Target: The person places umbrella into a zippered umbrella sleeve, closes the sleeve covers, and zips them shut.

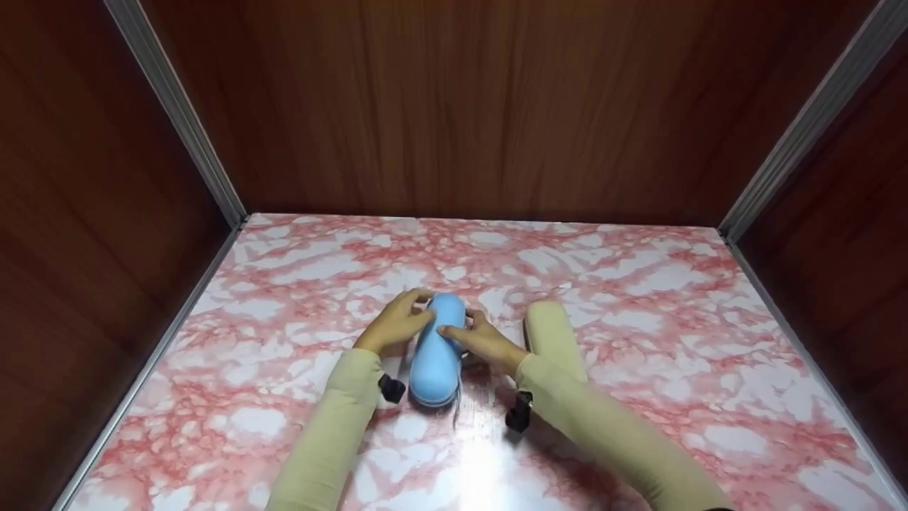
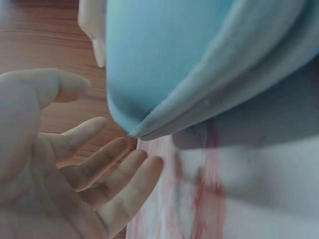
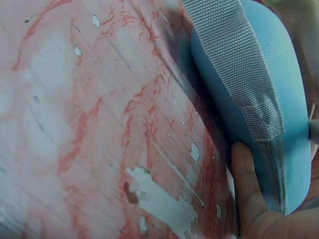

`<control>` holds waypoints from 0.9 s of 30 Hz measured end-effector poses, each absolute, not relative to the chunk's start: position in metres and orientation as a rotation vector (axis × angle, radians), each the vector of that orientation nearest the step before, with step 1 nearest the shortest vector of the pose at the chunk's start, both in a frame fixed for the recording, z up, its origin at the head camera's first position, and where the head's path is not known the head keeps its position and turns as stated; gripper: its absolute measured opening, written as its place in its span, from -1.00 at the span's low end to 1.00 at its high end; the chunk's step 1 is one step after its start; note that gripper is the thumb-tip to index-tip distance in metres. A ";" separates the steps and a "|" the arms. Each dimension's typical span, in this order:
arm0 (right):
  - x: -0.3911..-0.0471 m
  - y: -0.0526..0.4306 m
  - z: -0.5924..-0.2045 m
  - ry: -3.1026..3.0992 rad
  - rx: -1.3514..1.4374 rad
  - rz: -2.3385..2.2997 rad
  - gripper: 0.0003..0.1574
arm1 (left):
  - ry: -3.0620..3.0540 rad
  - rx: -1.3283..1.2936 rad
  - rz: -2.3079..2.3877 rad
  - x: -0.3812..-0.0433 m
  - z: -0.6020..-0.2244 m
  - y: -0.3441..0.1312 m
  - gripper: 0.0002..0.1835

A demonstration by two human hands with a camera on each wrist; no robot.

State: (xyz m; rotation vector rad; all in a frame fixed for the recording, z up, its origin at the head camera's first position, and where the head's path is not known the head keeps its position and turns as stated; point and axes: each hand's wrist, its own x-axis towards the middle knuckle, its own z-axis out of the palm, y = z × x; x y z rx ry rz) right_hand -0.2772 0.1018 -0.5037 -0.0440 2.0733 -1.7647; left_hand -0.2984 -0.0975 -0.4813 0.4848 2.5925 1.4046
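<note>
A long, rounded blue zippered case (image 1: 435,365) lies lengthwise on the table between both hands. My left hand (image 1: 399,325) is at its far left side; in the left wrist view its fingers (image 2: 132,191) are spread and loosely bent, with a gap to the case. My right hand (image 1: 489,342) grips the case from the right, thumb on top and fingers low along the side. In the right wrist view, a grey woven strap (image 3: 234,55) runs along the side into the grey zipper (image 3: 275,169), with a finger beside it.
A beige elongated case (image 1: 553,333) lies to the right, partly behind the right forearm. The table (image 1: 284,426) has a red-and-white marbled top. Brown wood-look panels (image 1: 454,106) with grey metal corner posts (image 1: 188,113) stand at the back and both sides.
</note>
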 end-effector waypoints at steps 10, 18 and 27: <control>-0.278 0.102 -0.505 2.068 -0.043 -1.766 0.18 | 2.568 0.456 1.241 -0.332 -0.481 -0.085 -0.43; -0.279 0.102 -0.507 2.069 -0.043 -1.766 0.15 | 2.527 0.448 1.047 -0.340 -0.474 -0.079 -0.45; -0.279 0.103 -0.504 2.077 -0.056 -1.751 0.16 | 2.478 0.461 0.999 -0.347 -0.471 -0.067 -0.50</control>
